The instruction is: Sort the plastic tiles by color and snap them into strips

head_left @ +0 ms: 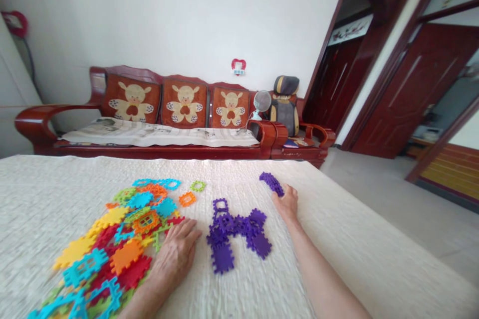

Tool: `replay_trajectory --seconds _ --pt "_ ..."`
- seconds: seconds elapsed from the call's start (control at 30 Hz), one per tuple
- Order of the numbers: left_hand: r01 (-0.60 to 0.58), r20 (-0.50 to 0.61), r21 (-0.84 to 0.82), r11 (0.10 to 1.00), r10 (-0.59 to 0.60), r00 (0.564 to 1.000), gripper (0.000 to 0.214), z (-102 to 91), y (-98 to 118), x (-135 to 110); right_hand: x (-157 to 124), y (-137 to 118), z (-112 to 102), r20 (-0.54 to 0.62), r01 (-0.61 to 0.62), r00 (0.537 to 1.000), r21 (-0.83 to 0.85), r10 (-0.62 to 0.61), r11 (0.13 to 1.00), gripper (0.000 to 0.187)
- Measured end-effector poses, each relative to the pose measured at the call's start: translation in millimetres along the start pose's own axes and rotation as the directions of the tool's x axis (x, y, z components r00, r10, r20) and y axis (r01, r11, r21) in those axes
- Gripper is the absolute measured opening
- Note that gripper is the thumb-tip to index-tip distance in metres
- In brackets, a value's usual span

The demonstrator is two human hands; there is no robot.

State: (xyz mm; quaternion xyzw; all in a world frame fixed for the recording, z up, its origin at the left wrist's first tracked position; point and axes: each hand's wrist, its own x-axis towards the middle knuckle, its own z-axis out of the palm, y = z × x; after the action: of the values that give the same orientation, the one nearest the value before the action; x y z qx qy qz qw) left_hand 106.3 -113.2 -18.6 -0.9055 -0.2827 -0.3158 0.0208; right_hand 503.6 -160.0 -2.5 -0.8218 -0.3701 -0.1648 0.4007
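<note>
A heap of coloured plastic interlocking tiles (112,239) lies on the cream bedspread (366,249) at the left. My left hand (176,253) rests flat, fingers stretched out, at the heap's right edge, touching the nearest tiles. To its right lies a joined group of purple tiles (235,232). Farther right my right hand (287,203) is closed on a purple strip of tiles (272,183), which sticks out up and to the left beyond the fingers.
A loose orange tile (187,199) and a green tile (197,186) lie beyond the heap. A red wooden sofa (168,124) with bear cushions stands behind the bed. Dark red doors (407,89) are at the right, with grey floor beside the bed's right edge.
</note>
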Motion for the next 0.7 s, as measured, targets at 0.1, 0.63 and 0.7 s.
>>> replay_trajectory --seconds 0.1,0.63,0.7 --pt "0.014 0.042 -0.017 1.000 -0.013 0.999 0.035 -4.7 2.7 3.3 -8.6 4.4 -2.7 -0.010 0.043 0.999 0.076 -0.042 0.996 0.051" --pt "-0.001 0.389 0.170 0.986 -0.066 0.919 0.030 -36.2 21.2 24.5 -98.1 -9.6 -58.7 0.164 0.196 0.969 -0.075 -0.182 0.978 0.044" --pt "-0.006 0.420 0.162 0.987 -0.064 0.905 0.029 -37.5 16.6 28.5 -99.4 -12.7 -60.9 0.164 0.202 0.969 -0.094 -0.185 0.975 0.042"
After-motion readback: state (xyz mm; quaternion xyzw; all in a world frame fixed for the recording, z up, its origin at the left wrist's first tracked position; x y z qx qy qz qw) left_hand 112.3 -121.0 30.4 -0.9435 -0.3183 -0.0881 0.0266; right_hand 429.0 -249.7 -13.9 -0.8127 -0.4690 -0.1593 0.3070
